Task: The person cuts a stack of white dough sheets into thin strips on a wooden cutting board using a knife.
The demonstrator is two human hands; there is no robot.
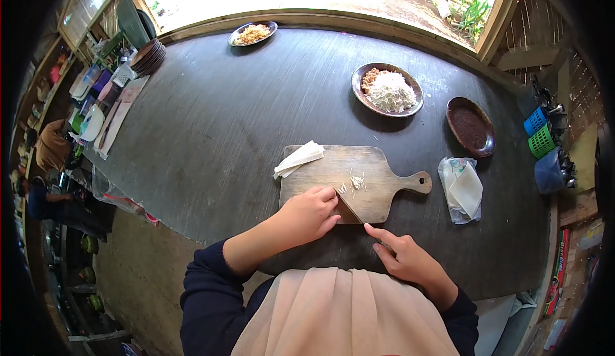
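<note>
A wooden cutting board (391, 193) with a handle lies before me on the dark table. My left hand (309, 215) rests on its near left part, fingers curled down beside the blade; whatever is under them is hidden. My right hand (410, 260), at the board's near edge, is closed round the handle of a knife (350, 212). The blade slants across the board, touching or nearly touching my left fingertips. Thin pale shreds (357, 182) are scattered just beyond the blade. A stack of flat white strips (300, 159) sits at the board's far left corner.
Beyond the board stands a plate (418, 102) heaped with white shreds and brownish bits. An oval brown dish (471, 125) and plastic-wrapped white sheets (462, 191) lie to the right. A smaller food plate (272, 29) is near the window. Stacked plates (148, 57) line the left edge.
</note>
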